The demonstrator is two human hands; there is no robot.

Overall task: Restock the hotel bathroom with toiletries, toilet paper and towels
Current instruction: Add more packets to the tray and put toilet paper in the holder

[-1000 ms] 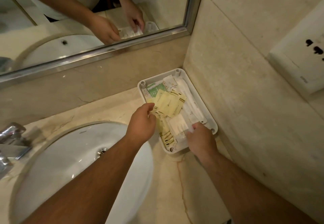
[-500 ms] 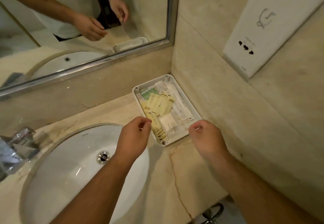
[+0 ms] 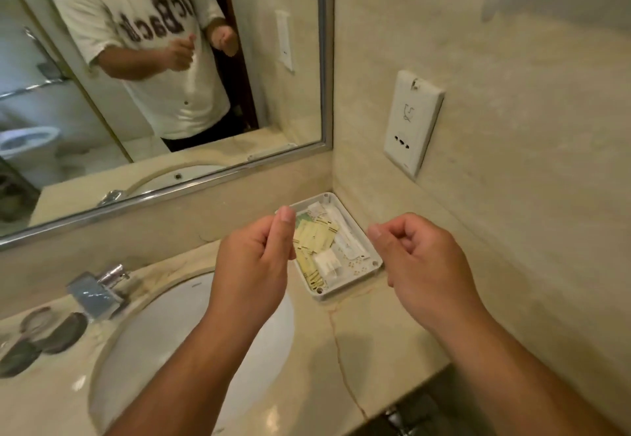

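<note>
Scanning from the left, we note dark round discs [image 3: 51,333] on the marble counter [image 3: 375,350], then a chrome faucet [image 3: 102,287] and the white basin [image 3: 164,340]. The left hand [image 3: 259,265] hangs over the basin's right edge, fingers loosely curled, thumb up beside the forefinger, with nothing between them that we can see. Just beyond it the toiletry tray [image 3: 345,288] sits on the counter, pushed into the corner where the strip under the mirror [image 3: 170,77] meets the side wall. Its long axis runs away from us along that wall, leaning slightly left toward the mirror. Inside, yellow sachets [image 3: 316,237] overlap on the left half and a small white packet [image 3: 327,262] lies toward the near end. A long white wrapped piece [image 3: 346,237] lies on the wall side, parallel to the tray's long axis. Judgement: all are light, thin and pliable, probably slick in their wrappers, and loosely stacked, so they should slide over one another. We would take them by a fingertip pinch at an edge or short end rather than pressing them flat. The tray looks like rigid plastic with a low rim, best held by both long rims. The right hand [image 3: 421,265] hovers by the tray's near right corner, fingers slackly curled and empty. A wall socket [image 3: 411,121] sits above on the side wall.
</note>
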